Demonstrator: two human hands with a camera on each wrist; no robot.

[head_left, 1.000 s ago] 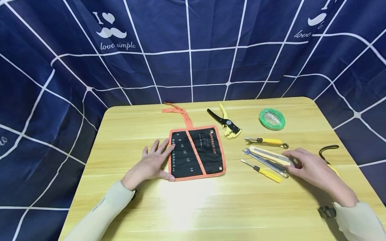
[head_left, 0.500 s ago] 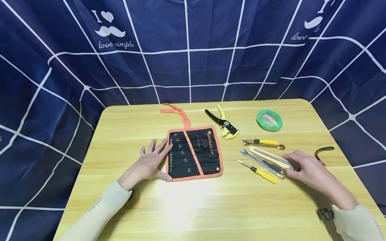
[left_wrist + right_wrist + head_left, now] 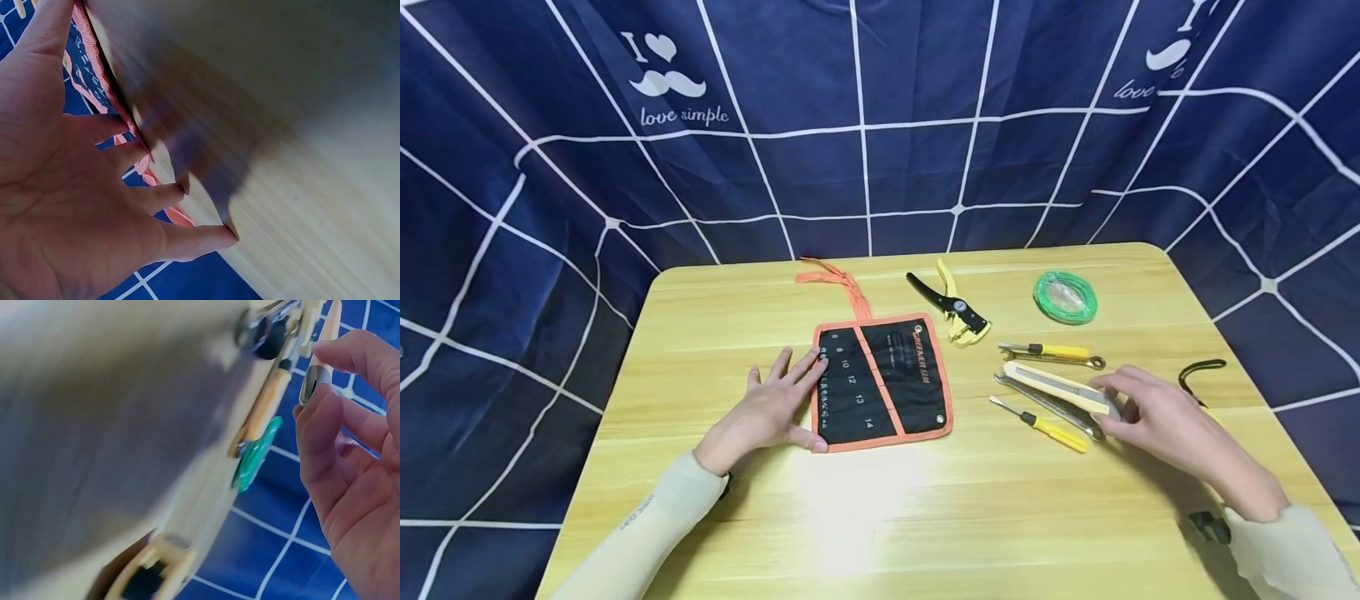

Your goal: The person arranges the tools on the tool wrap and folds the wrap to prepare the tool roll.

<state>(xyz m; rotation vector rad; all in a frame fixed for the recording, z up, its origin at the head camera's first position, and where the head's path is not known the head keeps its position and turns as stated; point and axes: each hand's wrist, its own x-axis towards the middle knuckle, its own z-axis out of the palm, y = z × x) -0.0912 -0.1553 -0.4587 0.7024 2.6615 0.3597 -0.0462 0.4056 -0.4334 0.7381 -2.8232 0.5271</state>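
A cream utility knife [image 3: 1056, 387] is pinched at its near end by the fingers and thumb of the right hand [image 3: 1153, 412], well to the right of the tool roll [image 3: 883, 382], and it is seen lying across a steel spanner [image 3: 1047, 403] on the worktop [image 3: 880, 508]. In the right wrist view the knife's end [image 3: 314, 384] is seen gripped between fingertips. The left hand [image 3: 767, 408] is laid flat, fingers spread and relaxed, at the left edge of the tool roll, with its fingertips touching the orange border. The roll is spread open, black with numbered pockets, and its orange tie [image 3: 838, 282] is trailed beyond its far edge. Just right of the roll's far corner a wire stripper [image 3: 953, 310] is placed. Farther right a yellow-handled screwdriver [image 3: 1041, 425], a second yellow-handled tool [image 3: 1051, 353] and a green wire coil [image 3: 1064, 297] are seen. A black cord [image 3: 1201, 372] is found beyond the right hand.
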